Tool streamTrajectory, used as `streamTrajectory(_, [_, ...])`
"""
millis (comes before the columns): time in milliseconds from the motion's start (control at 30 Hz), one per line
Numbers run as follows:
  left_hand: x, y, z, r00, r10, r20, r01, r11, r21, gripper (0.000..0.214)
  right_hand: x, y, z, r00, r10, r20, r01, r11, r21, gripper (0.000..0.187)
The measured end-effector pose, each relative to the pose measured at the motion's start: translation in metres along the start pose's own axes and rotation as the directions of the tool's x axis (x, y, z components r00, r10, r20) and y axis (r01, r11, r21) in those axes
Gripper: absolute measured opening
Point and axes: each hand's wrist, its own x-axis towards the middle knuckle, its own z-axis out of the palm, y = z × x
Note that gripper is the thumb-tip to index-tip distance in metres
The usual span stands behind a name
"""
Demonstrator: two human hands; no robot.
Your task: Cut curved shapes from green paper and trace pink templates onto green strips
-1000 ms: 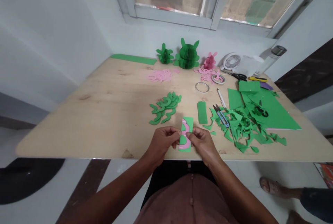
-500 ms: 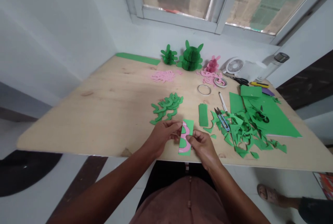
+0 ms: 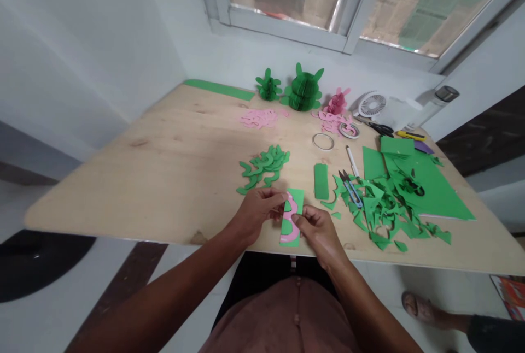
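I note both forearms bare, reaching forward and converging ahead of the torso [image 3: 283, 317]. Left forearm [image 3: 184, 282]: slants inward; left wrist [image 3: 241, 237] roughly in line with it. Left hand [image 3: 258, 213]: thumb and index finger extended toward the right in a light pinch. Right forearm [image 3: 365, 298]: angles inward from its side. Right hand [image 3: 320, 228]: slightly nearer the torso, thumb on top, fingers bent. Hands close together, apart from each other.
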Motion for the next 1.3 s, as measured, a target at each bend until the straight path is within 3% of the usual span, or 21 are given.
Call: streamTrajectory(1300, [-0.0013, -0.0023, -0.004, 1.0, 0.008, -0.02, -0.007, 1.0, 0.013, 0.019, 0.0001, 0.0058, 0.002, 1.0, -0.013, 0.005, 0.013, 0.998, -0.055, 0.023])
